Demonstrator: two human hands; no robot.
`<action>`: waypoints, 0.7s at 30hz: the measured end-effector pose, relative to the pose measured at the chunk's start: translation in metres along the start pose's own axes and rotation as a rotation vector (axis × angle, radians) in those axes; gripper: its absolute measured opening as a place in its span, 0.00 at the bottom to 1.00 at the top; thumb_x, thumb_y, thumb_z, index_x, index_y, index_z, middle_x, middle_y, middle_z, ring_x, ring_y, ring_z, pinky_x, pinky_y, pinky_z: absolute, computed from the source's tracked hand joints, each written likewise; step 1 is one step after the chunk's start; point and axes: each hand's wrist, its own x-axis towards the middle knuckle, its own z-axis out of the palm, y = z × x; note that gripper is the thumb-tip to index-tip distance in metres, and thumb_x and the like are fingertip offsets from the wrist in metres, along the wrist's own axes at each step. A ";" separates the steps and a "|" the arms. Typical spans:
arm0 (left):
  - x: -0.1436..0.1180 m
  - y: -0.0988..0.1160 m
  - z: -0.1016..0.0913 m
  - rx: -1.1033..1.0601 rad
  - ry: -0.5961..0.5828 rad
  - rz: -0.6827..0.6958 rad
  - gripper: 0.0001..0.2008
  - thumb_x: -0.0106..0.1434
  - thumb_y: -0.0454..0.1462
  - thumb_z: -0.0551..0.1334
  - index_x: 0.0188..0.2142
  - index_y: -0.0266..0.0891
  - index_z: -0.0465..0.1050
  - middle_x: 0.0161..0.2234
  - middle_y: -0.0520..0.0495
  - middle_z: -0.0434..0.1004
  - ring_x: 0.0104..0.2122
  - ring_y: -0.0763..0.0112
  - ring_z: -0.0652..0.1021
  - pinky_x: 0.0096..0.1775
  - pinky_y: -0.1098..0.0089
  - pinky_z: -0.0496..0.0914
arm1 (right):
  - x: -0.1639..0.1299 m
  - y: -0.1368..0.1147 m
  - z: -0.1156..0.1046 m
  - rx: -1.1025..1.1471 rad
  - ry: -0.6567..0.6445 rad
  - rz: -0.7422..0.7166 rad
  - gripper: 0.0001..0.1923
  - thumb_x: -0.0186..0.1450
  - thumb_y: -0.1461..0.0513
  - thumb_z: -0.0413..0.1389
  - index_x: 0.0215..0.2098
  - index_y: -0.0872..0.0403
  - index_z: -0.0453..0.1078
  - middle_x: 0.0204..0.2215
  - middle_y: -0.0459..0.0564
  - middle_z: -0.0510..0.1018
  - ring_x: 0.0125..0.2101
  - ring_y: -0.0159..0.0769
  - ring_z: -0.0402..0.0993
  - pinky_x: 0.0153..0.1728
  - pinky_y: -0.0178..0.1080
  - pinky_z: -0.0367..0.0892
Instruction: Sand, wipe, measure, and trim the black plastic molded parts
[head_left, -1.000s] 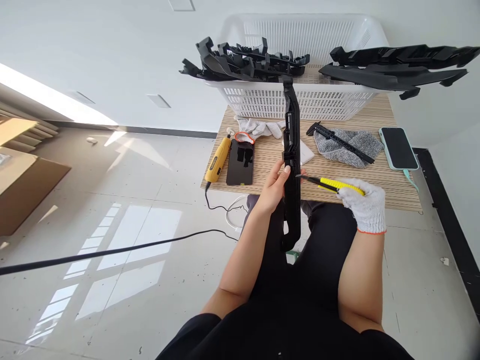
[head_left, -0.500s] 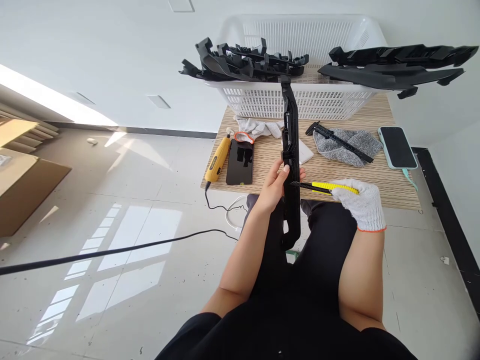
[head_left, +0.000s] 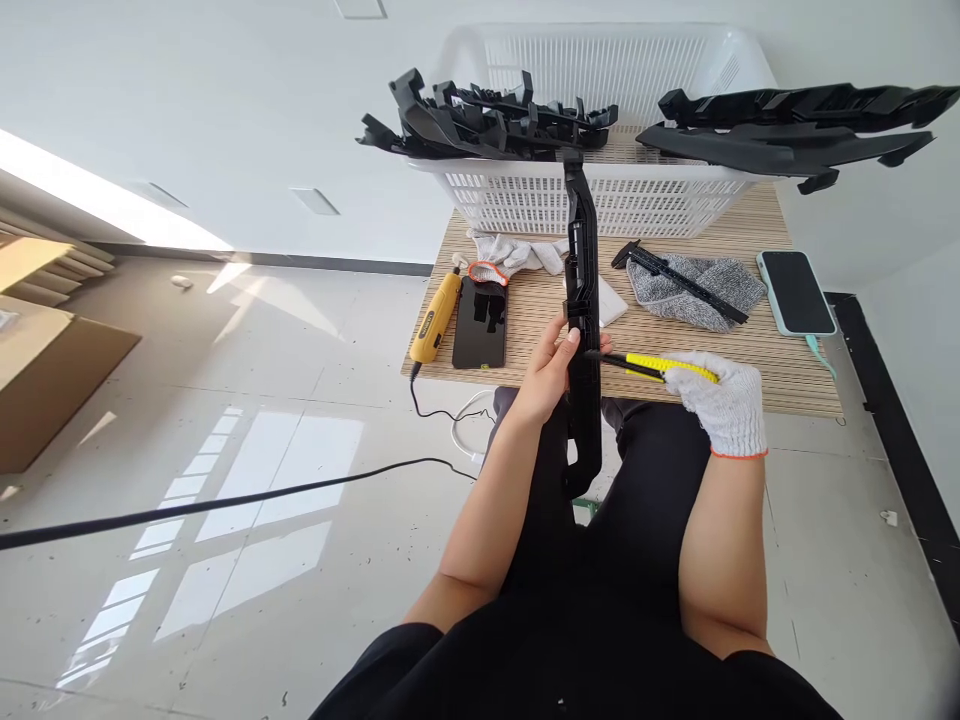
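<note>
My bare left hand (head_left: 553, 362) grips a long black plastic part (head_left: 583, 400) near its middle, thumb on the near face and fingertips showing at its right side. The part stands lengthwise away from me, its far end by the basket rim and its near end over my lap. In a white knit glove with an orange cuff, my right hand (head_left: 712, 395) is closed around a yellow and black utility knife (head_left: 649, 366). The knife's dark tip points left and meets the part's right edge beside my left fingers; whether it touches cannot be made out.
A white plastic basket (head_left: 517, 200) stands at the table's back, with black parts (head_left: 495, 130) jutting out left and right. On the wooden table (head_left: 802, 390) lie a yellow rotary tool (head_left: 436, 318), a dark phone (head_left: 480, 325), gloves (head_left: 517, 252), calipers (head_left: 686, 280) on a grey cloth, and a charging phone (head_left: 796, 292).
My right hand has shifted slightly up and left, and the knife's tip sits a little higher along the part, tilted more downward to the right. My left hand keeps its place.
</note>
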 end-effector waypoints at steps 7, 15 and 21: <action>0.000 0.000 0.001 -0.017 0.023 -0.008 0.22 0.61 0.48 0.69 0.52 0.45 0.71 0.42 0.48 0.83 0.51 0.56 0.81 0.56 0.54 0.73 | 0.001 -0.001 -0.005 0.036 -0.014 0.052 0.18 0.52 0.51 0.68 0.37 0.52 0.82 0.19 0.46 0.75 0.18 0.29 0.64 0.18 0.34 0.58; 0.000 -0.001 0.000 -0.051 0.037 -0.023 0.22 0.61 0.46 0.69 0.52 0.44 0.71 0.42 0.48 0.83 0.50 0.57 0.81 0.57 0.54 0.73 | 0.001 0.005 -0.005 0.103 0.056 0.020 0.18 0.52 0.52 0.69 0.37 0.53 0.82 0.18 0.45 0.74 0.17 0.29 0.64 0.17 0.34 0.57; -0.001 -0.001 -0.002 -0.018 0.018 -0.012 0.24 0.61 0.49 0.69 0.54 0.45 0.70 0.40 0.48 0.83 0.47 0.58 0.83 0.54 0.55 0.74 | 0.002 0.003 -0.005 0.149 0.044 0.072 0.17 0.50 0.54 0.70 0.35 0.53 0.81 0.17 0.44 0.74 0.16 0.29 0.64 0.16 0.32 0.58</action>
